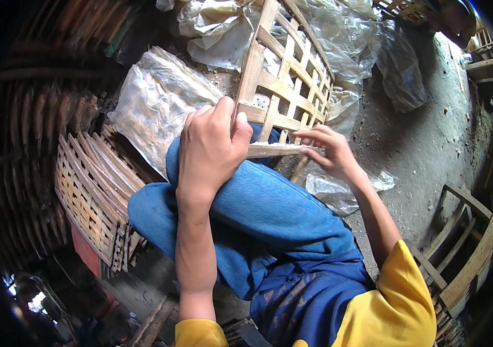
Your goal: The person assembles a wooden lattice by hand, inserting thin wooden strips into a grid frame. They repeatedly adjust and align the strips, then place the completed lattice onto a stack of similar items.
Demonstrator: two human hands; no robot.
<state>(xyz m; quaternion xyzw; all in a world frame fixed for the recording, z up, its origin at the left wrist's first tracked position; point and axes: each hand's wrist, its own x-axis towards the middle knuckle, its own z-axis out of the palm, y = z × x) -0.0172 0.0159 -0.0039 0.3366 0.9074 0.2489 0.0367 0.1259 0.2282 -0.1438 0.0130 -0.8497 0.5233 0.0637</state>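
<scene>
A woven bamboo panel [289, 88] in a wooden frame leans up from my knees, with open squares between its slats. My left hand [210, 151] is closed round its near left corner, the thumb lying along the frame. At the right end of the panel's lower rail is my right hand [332, 151]. Its fingers and thumb are apart, above and below the rail, slightly blurred, with nothing plainly held. Pale crumbs or shavings lie along that rail. My bent legs in blue jeans [275, 196] are below the panel.
Stacked woven bamboo panels [93, 196] stand close on my left, beside a plastic-wrapped bundle [157, 98]. Crumpled clear plastic sheets [345, 49] cover the floor ahead. A wooden frame [472, 254] stands at the right. Part of another person [457, 23] shows at the far right.
</scene>
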